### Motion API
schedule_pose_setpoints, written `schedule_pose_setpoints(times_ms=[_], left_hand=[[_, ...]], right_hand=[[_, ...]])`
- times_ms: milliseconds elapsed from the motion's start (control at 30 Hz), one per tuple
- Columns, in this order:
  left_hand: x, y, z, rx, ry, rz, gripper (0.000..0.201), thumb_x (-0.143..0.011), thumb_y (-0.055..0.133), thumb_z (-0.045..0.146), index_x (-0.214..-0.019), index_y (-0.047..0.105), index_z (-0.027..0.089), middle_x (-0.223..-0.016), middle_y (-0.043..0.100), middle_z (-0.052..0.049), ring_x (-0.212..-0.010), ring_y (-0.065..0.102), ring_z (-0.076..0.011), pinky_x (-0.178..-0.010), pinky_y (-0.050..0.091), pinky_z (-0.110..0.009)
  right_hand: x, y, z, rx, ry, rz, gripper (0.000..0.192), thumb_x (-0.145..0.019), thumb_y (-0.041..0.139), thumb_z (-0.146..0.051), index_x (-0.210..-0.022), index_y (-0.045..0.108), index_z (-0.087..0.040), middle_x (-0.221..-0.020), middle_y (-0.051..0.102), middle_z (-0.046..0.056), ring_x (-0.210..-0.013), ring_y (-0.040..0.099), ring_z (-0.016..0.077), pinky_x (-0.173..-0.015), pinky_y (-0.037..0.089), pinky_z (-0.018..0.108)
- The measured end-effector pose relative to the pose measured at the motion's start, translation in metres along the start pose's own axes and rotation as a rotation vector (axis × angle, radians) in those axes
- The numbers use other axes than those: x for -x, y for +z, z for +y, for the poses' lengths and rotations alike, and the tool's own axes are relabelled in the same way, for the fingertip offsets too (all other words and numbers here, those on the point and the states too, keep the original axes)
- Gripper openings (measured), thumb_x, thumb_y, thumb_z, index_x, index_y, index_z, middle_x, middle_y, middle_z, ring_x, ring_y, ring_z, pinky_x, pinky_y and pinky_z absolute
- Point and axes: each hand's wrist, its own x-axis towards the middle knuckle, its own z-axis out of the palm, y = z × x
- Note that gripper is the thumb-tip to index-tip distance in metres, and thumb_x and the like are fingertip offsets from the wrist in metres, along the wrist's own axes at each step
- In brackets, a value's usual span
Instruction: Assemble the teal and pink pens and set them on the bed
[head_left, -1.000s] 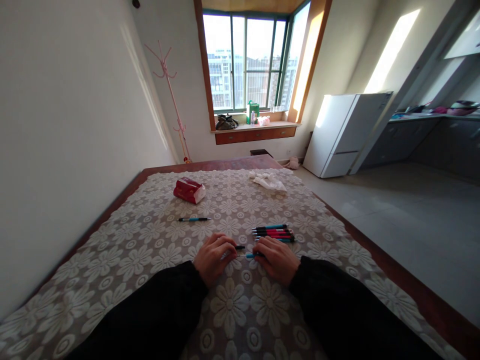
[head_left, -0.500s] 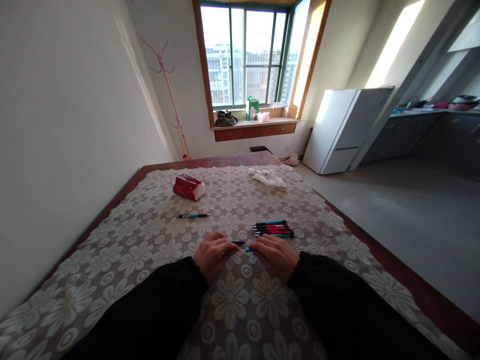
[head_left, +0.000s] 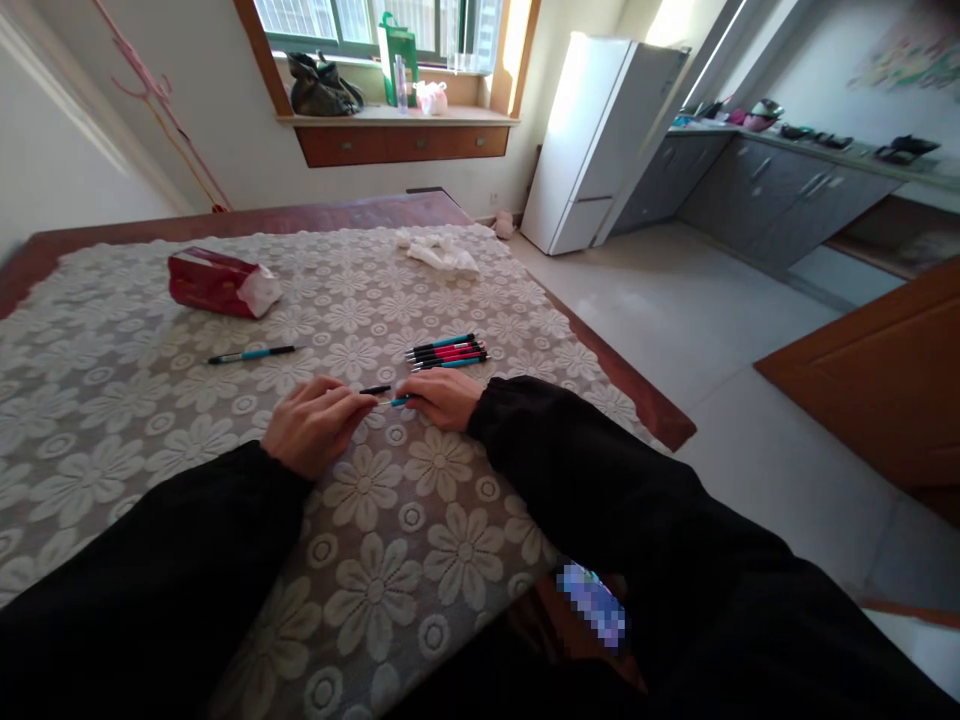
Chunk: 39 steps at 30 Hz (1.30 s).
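My left hand (head_left: 316, 425) is closed, its thumb and fingertips pinching the end of a thin pale pen refill (head_left: 385, 403). The refill runs into a blue pen barrel (head_left: 400, 401), gripped by the closed fingers of my right hand (head_left: 446, 398). Just beyond my left fingertips lies a black pen piece (head_left: 376, 390); its near end is hidden by the hand. Behind my right hand, several blue, red and black pens (head_left: 448, 350) lie side by side in a row. Farther left, a single blue and black pen (head_left: 253, 354) rests alone on the lace tablecloth (head_left: 375, 490).
A red tissue pack (head_left: 217, 284) lies at the back left of the table, and a crumpled white plastic bag (head_left: 442, 256) at the back right. The table's wooden edge (head_left: 667, 425) runs along the right. Below the near edge, a blurred-out screen (head_left: 592, 603) shows.
The camera view has swung right and down, so everything sits farther left and higher. Both hands keep their hold on the refill and barrel, still close together.
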Motion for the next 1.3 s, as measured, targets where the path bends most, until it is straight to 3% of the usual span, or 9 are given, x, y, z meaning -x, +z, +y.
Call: schedule_pose_setpoints(times_ms=[167, 233, 333, 500, 633, 800, 1300], left_hand=[[-0.02, -0.002, 0.009, -0.07, -0.098, -0.036, 0.026, -0.1, 0.053, 0.031, -0.097, 0.077, 0.022, -0.088, 0.077, -0.006, -0.093, 0.067, -0.0283, -0.083, 0.049, -0.042], [-0.023, 0.002, 0.01, -0.065, -0.148, -0.026, 0.024, -0.098, 0.054, 0.028, -0.097, 0.077, 0.022, -0.089, 0.077, -0.006, -0.094, 0.067, -0.0294, -0.084, 0.049, -0.044], [-0.02, 0.01, 0.008, -0.017, -0.17, 0.0, 0.023, -0.098, 0.056, 0.03, -0.097, 0.077, 0.022, -0.087, 0.076, -0.006, -0.092, 0.067, -0.0286, -0.083, 0.049, -0.042], [-0.011, 0.014, 0.006, 0.043, -0.099, 0.04, 0.025, -0.102, 0.056, 0.032, -0.108, 0.079, 0.027, -0.086, 0.075, -0.003, -0.088, 0.065, -0.0252, -0.08, 0.048, -0.038], [-0.011, 0.014, 0.007, 0.066, -0.084, 0.034, 0.022, -0.102, 0.057, 0.032, -0.105, 0.079, 0.025, -0.086, 0.075, -0.003, -0.087, 0.064, -0.0244, -0.081, 0.048, -0.038], [-0.012, 0.013, 0.008, 0.056, -0.093, 0.052, 0.023, -0.102, 0.057, 0.033, -0.099, 0.078, 0.024, -0.084, 0.073, -0.004, -0.086, 0.063, -0.0245, -0.081, 0.047, -0.038], [-0.014, 0.012, 0.008, 0.008, -0.046, 0.066, 0.015, -0.097, 0.064, 0.031, -0.098, 0.078, 0.025, -0.08, 0.075, -0.003, -0.081, 0.064, -0.0239, -0.076, 0.047, -0.039]], right_hand=[[-0.016, -0.019, -0.006, 0.075, 0.144, -0.156, 0.017, -0.106, 0.05, -0.024, -0.116, 0.062, -0.017, -0.104, 0.074, 0.008, -0.088, 0.066, 0.0192, -0.071, 0.036, 0.028], [-0.019, -0.02, -0.008, 0.146, 0.18, -0.15, 0.017, -0.106, 0.048, -0.024, -0.116, 0.06, -0.017, -0.105, 0.074, 0.008, -0.085, 0.065, 0.02, -0.068, 0.034, 0.029], [-0.016, -0.015, -0.01, 0.208, 0.123, -0.111, 0.016, -0.106, 0.047, -0.021, -0.116, 0.059, -0.016, -0.11, 0.072, 0.009, -0.09, 0.065, 0.0196, -0.07, 0.035, 0.029], [-0.003, -0.01, -0.011, 0.236, 0.059, -0.029, 0.015, -0.107, 0.046, -0.022, -0.114, 0.058, -0.016, -0.108, 0.069, 0.008, -0.095, 0.063, 0.0189, -0.07, 0.034, 0.029], [-0.001, -0.011, -0.008, 0.26, 0.035, -0.006, 0.016, -0.108, 0.044, -0.023, -0.113, 0.058, -0.017, -0.107, 0.069, 0.007, -0.091, 0.061, 0.018, -0.069, 0.033, 0.029], [-0.001, -0.013, -0.008, 0.286, -0.013, -0.031, 0.016, -0.108, 0.044, -0.023, -0.112, 0.058, -0.016, -0.106, 0.068, 0.008, -0.094, 0.062, 0.0195, -0.072, 0.035, 0.03], [-0.002, -0.017, -0.017, 0.179, 0.079, -0.132, 0.018, -0.106, 0.047, -0.021, -0.118, 0.058, -0.016, -0.112, 0.071, 0.009, -0.088, 0.065, 0.0178, -0.063, 0.032, 0.03]])
